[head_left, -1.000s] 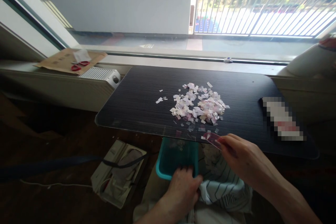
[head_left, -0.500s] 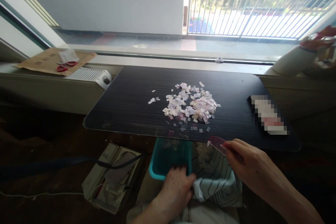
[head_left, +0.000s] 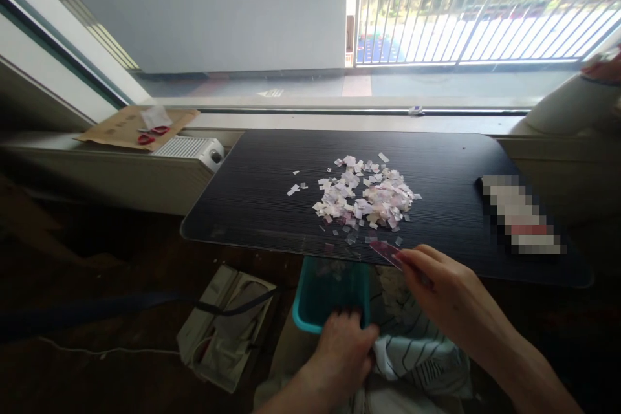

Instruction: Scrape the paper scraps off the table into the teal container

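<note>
My right hand (head_left: 444, 275) pinches a thin, translucent pink plastic piece (head_left: 385, 253) between thumb and fingers, its tip over the table's near edge. Just beyond it lies a loose pile of small pale paper-like cuttings (head_left: 388, 197), with some clear flakes scattered in front. Below the edge sits a teal plastic bin (head_left: 306, 325) with a few bits inside. My left hand (head_left: 342, 346) is closed over the bin's near right rim, fingertips hidden inside. Right beside it is a second container lined with a striped bag (head_left: 412, 352), partly covered by my right arm.
The dark table (head_left: 252, 187) stands against the window sill. A blurred-out oblong object (head_left: 521, 213) rests at its right. At left are red-handled scissors (head_left: 152, 136) on a brown envelope (head_left: 111, 129) and a white radiator (head_left: 194, 150). An open box (head_left: 228, 326) is on the floor.
My right hand has moved left and forward with the pink plastic piece, bringing it from before the table edge to over it. My left hand stays on the bin. The camera view has shifted slightly.
</note>
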{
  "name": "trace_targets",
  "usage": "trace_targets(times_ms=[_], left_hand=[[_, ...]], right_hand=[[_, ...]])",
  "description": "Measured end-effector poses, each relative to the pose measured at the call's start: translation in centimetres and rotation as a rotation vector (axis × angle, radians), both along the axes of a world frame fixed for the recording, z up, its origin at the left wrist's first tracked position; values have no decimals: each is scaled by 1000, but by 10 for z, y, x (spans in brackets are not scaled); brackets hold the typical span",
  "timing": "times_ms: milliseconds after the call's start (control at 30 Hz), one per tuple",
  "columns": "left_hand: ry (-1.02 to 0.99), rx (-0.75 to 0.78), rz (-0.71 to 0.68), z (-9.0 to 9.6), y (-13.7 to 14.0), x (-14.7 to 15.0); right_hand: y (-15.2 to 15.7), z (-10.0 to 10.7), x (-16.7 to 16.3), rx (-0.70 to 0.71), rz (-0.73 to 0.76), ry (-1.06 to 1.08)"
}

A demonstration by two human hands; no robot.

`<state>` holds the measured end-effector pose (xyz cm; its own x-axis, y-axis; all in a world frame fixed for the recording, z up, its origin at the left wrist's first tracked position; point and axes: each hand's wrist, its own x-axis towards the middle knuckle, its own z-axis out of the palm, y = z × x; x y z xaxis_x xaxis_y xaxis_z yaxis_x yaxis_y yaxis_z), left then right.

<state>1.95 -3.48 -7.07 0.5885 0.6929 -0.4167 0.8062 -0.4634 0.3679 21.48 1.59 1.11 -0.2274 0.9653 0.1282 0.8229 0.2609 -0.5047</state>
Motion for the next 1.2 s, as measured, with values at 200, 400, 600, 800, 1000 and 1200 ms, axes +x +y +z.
trace_targets(times_ms=[200, 400, 600, 800, 1000, 1200], left_hand=[[-2, 7, -1, -2, 0, -1], [-32, 5, -16, -3, 0, -2], [-46, 8, -13, -5, -2, -2], [-43, 3, -19, -6, -2, -2], [-35, 0, -13, -3, -1, -1], [-39, -10, -1, -5, -2, -2]], right_hand=[[20, -11, -37, 83, 12, -109], [13, -8, -48, -3, 174, -24], [9, -11, -47, 36, 157, -11], [4, -6, -46, 21, 240, 41], [27, -13, -43, 132, 90, -69], [23, -7, -45, 63, 224, -73]])
